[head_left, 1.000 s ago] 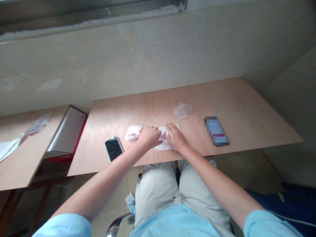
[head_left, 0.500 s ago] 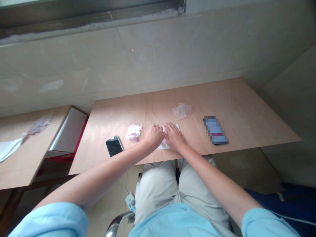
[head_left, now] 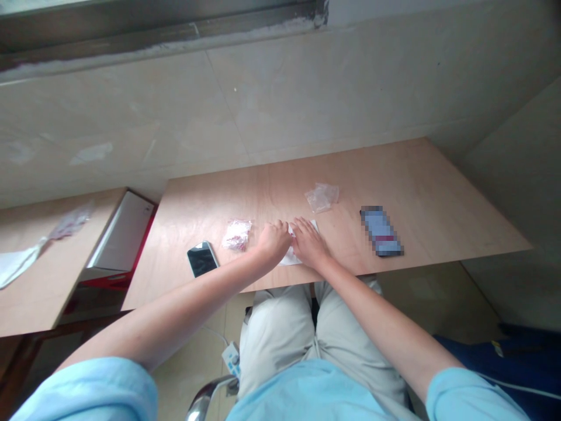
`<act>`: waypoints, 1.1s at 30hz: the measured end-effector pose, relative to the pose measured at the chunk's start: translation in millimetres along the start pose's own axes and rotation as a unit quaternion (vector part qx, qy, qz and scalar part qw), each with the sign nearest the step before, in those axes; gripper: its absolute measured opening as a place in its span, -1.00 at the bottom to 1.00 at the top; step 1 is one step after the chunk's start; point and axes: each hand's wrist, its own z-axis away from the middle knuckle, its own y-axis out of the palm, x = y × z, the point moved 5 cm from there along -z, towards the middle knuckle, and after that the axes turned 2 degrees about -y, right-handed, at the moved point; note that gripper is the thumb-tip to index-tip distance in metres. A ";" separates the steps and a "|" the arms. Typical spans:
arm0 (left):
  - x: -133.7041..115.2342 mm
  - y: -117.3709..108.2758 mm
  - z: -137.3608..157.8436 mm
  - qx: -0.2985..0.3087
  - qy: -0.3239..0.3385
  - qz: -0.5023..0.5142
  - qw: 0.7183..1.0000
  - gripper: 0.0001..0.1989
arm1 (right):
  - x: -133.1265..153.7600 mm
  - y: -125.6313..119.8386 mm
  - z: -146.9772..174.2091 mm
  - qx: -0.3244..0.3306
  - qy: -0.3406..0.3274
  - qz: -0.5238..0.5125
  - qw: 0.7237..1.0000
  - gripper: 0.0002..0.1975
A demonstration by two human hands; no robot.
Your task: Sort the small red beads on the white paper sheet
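Observation:
A white sheet (head_left: 290, 258), perhaps paper, lies near the table's front edge, largely covered by my hands. My right hand (head_left: 309, 242) rests flat on it with the fingers stretched forward. Beside it, my left hand (head_left: 275, 241) is closed, its fingers curled in against the sheet's left side. A small reddish thing (head_left: 291, 232) shows in the gap between both hands; its kind is too small to tell. Whatever my left fingers pinch is hidden. Left of that hand lies a clear plastic bag (head_left: 237, 235) with small reddish pieces in it.
Several clear plastic bags (head_left: 322, 197) lie behind my hands. One phone (head_left: 202, 259) is at the left, and another phone (head_left: 381, 231), blurred out, at the right. A white box (head_left: 116, 234) stands between this table (head_left: 447, 204) and a second table (head_left: 35, 310).
My left fingers have shifted very slightly at the sheet. Otherwise both hands and the things on the table stay in place; the view has moved a little.

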 end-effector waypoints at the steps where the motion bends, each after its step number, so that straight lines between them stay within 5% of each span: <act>1: 0.4 -0.3 0.2 0.006 0.000 -0.001 1.000 -0.73 | -0.1 0.2 0.1 -0.001 -0.001 0.002 1.000 -0.50; 8: 26.4 -6.3 -0.8 0.014 0.002 0.048 0.999 -0.81 | -1.3 2.1 1.3 -0.002 -0.004 0.000 1.000 -0.47; 13: 67.4 -5.8 -2.6 0.007 -0.031 0.281 0.959 -0.54 | -3.4 -0.1 1.0 -0.020 -0.004 -0.035 0.999 -0.48; 16: 79.7 -2.6 1.9 0.030 -0.062 0.503 0.861 -0.48 | -7.8 -2.5 1.0 -0.040 -0.003 -0.079 0.996 -0.49; 21: 74.1 7.9 14.9 0.068 -0.108 0.783 0.609 -0.50 | -16.9 -6.2 2.2 -0.078 0.025 -0.135 0.987 -0.48; 23: 70.0 12.0 18.1 0.073 -0.113 0.825 0.549 -0.51 | -18.0 -6.5 2.4 -0.080 0.032 -0.140 0.986 -0.48; 25: 66.9 15.3 20.0 0.076 -0.116 0.842 0.521 -0.48 | -17.7 -6.8 2.4 -0.081 0.033 -0.143 0.986 -0.49; 29: 63.7 18.0 22.7 0.081 -0.111 0.825 0.547 -0.39 | -17.5 -7.9 2.7 -0.086 0.033 -0.141 0.986 -0.51; 31: 64.8 18.1 23.2 0.080 -0.100 0.783 0.609 -0.36 | -17.7 -8.2 2.9 -0.088 0.032 -0.138 0.986 -0.52; 33: 66.6 17.1 22.8 0.076 -0.070 0.699 0.708 -0.36 | -18.2 -8.1 2.9 -0.091 0.028 -0.139 0.986 -0.52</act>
